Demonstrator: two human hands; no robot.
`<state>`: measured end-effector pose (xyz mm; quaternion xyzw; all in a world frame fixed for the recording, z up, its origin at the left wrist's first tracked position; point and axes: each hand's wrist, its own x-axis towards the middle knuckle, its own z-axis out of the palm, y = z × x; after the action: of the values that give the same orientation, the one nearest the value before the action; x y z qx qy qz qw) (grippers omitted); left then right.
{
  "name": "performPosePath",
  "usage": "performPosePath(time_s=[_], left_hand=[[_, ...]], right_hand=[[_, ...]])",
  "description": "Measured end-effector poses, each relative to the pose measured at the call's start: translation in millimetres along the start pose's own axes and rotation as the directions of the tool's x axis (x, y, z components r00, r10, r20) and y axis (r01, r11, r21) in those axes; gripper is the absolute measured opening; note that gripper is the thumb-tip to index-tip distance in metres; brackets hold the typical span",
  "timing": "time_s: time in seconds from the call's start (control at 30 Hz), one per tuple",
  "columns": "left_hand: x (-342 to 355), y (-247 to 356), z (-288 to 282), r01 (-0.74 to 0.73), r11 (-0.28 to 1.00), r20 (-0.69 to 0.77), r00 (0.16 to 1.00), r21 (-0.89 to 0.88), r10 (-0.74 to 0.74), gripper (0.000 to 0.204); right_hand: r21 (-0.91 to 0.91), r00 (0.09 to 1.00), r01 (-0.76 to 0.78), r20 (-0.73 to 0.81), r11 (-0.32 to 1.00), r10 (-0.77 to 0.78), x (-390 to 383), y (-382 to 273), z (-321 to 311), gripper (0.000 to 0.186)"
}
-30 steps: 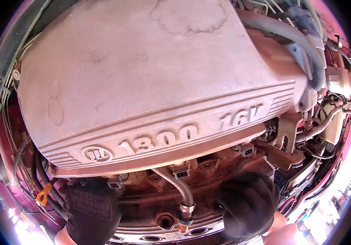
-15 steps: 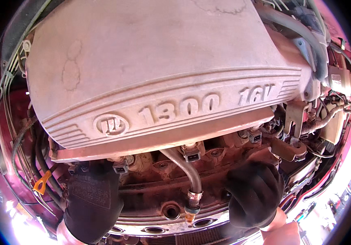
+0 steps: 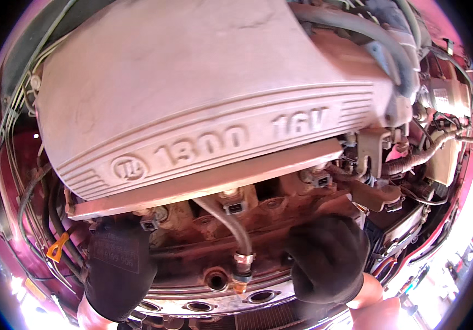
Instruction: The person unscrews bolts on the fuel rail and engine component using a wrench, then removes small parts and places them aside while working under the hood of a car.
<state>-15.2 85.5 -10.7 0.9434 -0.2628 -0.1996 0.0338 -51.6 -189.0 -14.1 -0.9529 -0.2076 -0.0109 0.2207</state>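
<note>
Both my hands wear black gloves and work at the front of an engine. My left hand [image 3: 119, 267] reaches under the left end of a long metal rail [image 3: 214, 182]; its fingers are hidden there. At the other end of the reddish-brown valve cover [image 3: 269, 223], my right hand [image 3: 331, 258] is closed over the cover's edge, fingers curled and partly out of sight. Between the hands hangs a bent metal pipe [image 3: 230, 224] with a clamp [image 3: 244, 257] near its lower end. Above everything sits a large, dusty, light-coloured intake manifold [image 3: 187, 66].
Dark electrical connectors [image 3: 236, 208] stick out below the rail. A yellow dipstick handle [image 3: 57, 248] stands by cables on the left. Round ports [image 3: 261, 297] line the front edge. A metal bracket [image 3: 375, 195] and a ribbed hose [image 3: 412, 164] lie at the right.
The view has shifted, so the manifold, rail and pipe appear farther left. Both hands keep their places against the engine, the right one appearing slightly farther left.
</note>
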Motion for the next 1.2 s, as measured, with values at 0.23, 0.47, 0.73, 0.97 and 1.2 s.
performPosePath(time_s=[0.23, 0.47, 0.73, 0.97, 1.2], left_hand=[[-15.2, 6.8, -16.6, 0.133, 0.991, 0.077, 0.989, -0.027, -0.130, 0.024], [-1.2, 8.0, -12.0, 0.133, 0.990, 0.083, 0.988, -0.040, -0.130, 0.019], [-6.5, 2.7, -21.7, 0.125, 0.992, 0.112, 0.986, -0.007, -0.123, 0.020], [-4.2, -10.1, 1.1, -0.004, 0.993, -0.152, 0.988, 0.120, 0.023, 0.009], [-1.9, -4.3, -1.8, 0.066, 0.996, -0.215, 0.975, 0.065, -0.051, 0.009]], right_hand=[[0.057, 0.995, 0.097, 0.028, 0.994, -0.099, -5.5, 6.8, -8.9, 0.024], [0.128, 0.999, 0.035, 0.011, 0.991, -0.036, -7.2, 6.1, -6.9, 0.021], [0.084, 0.994, 0.051, 0.088, 0.995, -0.059, -5.6, 7.1, -10.3, 0.018], [0.027, 0.999, -0.005, 0.053, 1.000, 0.004, -2.0, 0.7, -8.6, 0.021], [0.015, 0.996, 0.001, 0.093, 1.000, -0.002, 0.0, -4.6, -13.4, 0.024]])
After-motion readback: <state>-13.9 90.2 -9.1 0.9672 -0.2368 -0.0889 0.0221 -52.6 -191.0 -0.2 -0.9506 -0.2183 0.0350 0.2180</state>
